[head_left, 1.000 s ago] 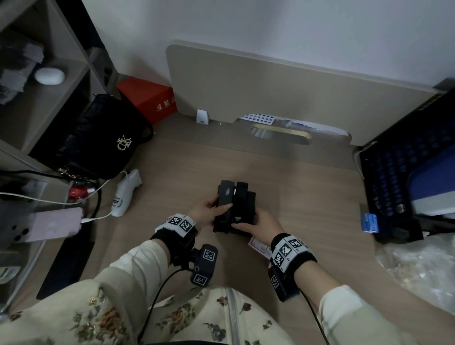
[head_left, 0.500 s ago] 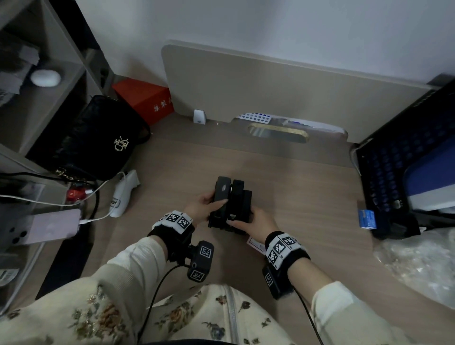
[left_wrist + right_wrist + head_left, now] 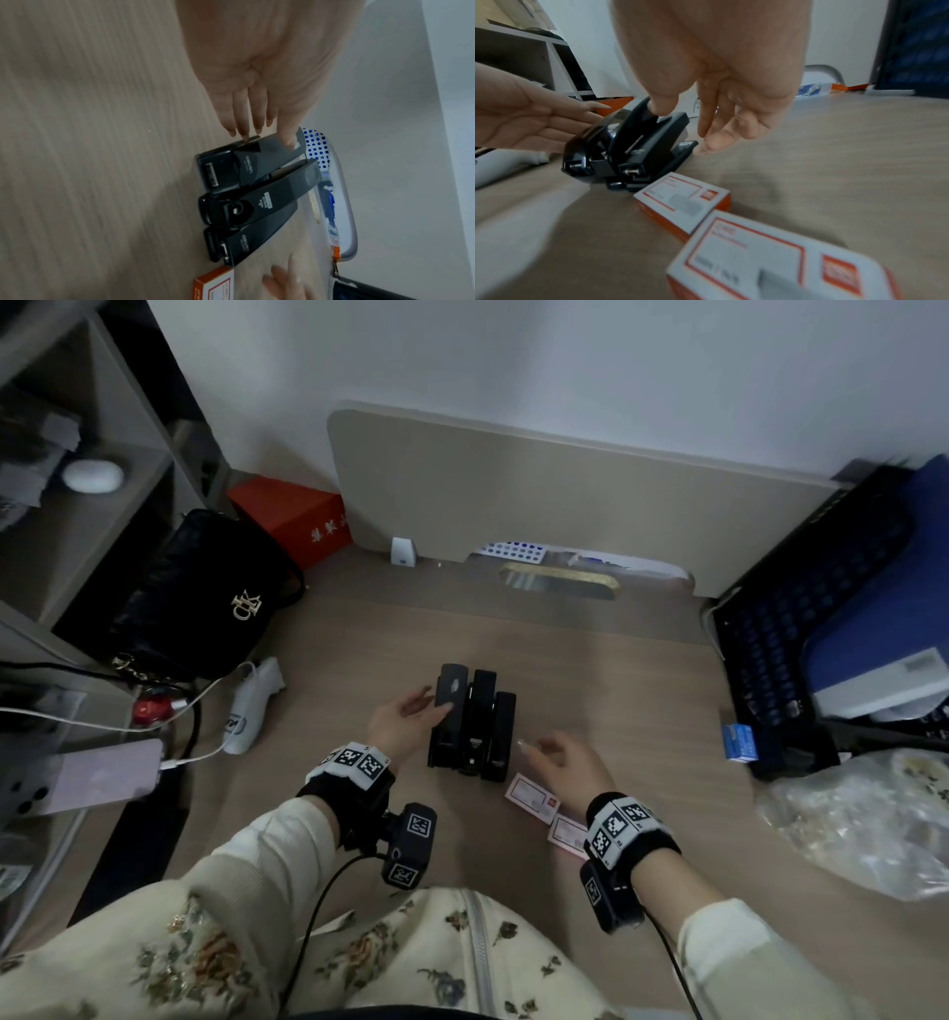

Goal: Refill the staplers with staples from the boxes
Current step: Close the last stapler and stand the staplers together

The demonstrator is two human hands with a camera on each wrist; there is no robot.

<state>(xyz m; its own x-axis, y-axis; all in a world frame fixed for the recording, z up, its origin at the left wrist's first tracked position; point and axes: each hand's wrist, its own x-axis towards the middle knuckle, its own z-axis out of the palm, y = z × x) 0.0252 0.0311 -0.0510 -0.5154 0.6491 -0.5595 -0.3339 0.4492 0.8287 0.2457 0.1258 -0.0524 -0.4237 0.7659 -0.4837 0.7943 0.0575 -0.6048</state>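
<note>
The left hand point(image 3: 405, 727) lies open, fingers flat against the side of three black staplers point(image 3: 472, 724) on the counter point(image 3: 616, 690). The right hand point(image 3: 565, 762) hangs loose beside them, holding nothing. Two staple boxes point(image 3: 531, 797) lie just under its wrist.

White wall point(image 3: 565, 361) at far side. Light wood-grain desk point(image 3: 616, 701), beige board point(image 3: 539, 505) upright along its far edge against wall. Open shelf unit point(image 3: 77, 531) at left, pale wood. Dark perforated crate point(image 3: 801, 629) at right. Light dim, even, soft shadows.
</note>
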